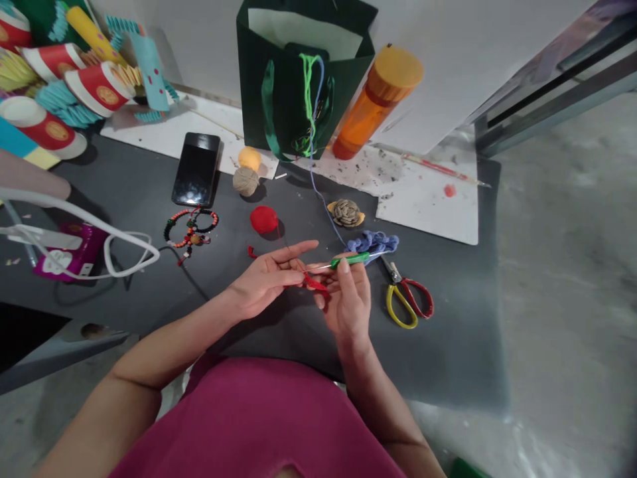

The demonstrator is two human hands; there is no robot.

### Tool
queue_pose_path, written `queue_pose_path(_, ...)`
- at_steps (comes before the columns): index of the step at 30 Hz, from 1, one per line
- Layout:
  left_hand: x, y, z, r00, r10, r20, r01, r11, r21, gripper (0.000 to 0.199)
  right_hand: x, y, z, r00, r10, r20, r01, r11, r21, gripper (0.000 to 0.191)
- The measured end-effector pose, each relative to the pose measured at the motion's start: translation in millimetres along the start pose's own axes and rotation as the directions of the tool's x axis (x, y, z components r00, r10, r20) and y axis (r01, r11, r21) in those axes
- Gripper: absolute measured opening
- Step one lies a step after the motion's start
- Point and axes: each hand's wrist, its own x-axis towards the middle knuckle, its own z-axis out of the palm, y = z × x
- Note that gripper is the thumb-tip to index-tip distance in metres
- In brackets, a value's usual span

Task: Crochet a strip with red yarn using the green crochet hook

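Observation:
My right hand (351, 295) grips a crochet hook (348, 260) by its green handle, the metal tip pointing left. Between both hands lies a small strip of red crochet work (314, 283), pinched by the thumb and fingers of my left hand (269, 275), whose index finger is stretched out. A red strand runs from that finger up to a red yarn ball (263, 220) on the table. Just past the hook rests a blue-violet crocheted piece (373, 244). Scissors (405, 295) with one yellow and one red handle lie right of my right hand.
A dark green paper bag (256, 86) stands at the back beside an orange bottle (375, 99). Left of them are a black phone (196, 169), yellow and tan yarn balls (245, 180), beaded bracelets (192, 229) and a cable (124, 269). A crocheted flower (346, 212) lies ahead.

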Motion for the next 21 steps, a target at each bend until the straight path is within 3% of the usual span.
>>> queue_pose_path(6, -2, -5, -2.4, 0.991, 0.132, -0.018, -0.128, 0.98, 0.15, 0.05, -2, 3, 6, 0.998, -0.07, 0.002, 0.07, 0.997, -0.014, 0.036)
queue_pose_path(11, -2, -3, -1.9, 0.99, 0.134, -0.043, -0.125, 0.978, 0.168, 0.046, 4, 5, -1, 0.988, -0.155, -0.022, 0.154, 0.987, -0.038, 0.033)
queue_pose_path(21, -3, -1, -1.3, 0.987, 0.159, -0.034, -0.148, 0.965, 0.218, 0.048, 5, 2, -6, 0.984, -0.175, -0.012, 0.174, 0.981, -0.085, 0.031)
